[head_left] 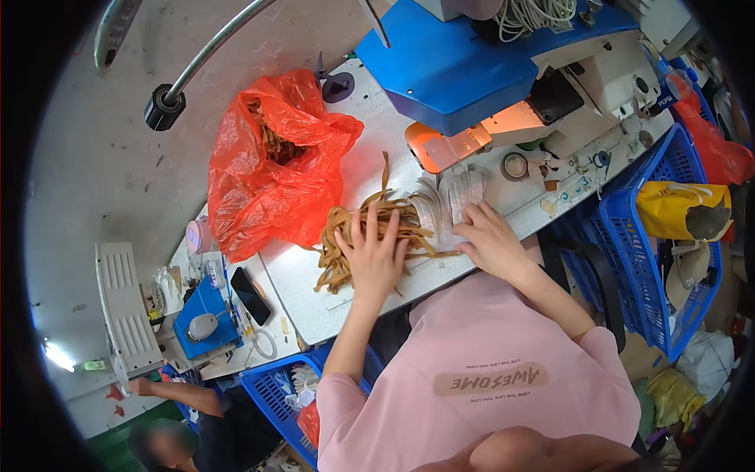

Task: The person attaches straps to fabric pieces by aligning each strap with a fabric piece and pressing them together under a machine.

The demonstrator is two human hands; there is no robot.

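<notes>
- While the left hand lies flat with fingers spread on the tangled pile of tan fabric strips, that pile sits near the front edge of the white work surface.
- Right hand, just right of the pile, rests open-fingered on a fanned stack of white paper labels, gripping nothing.
- Crumpled red plastic bag stands left of the pile, touching it.
- Bare surface lies between the pile and the near edge.
- Blue sewing machine housing looms beyond the pile.

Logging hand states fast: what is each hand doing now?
Left hand: open, fingers spread flat on the tan strips.
Right hand: open, resting on the white labels.
</notes>
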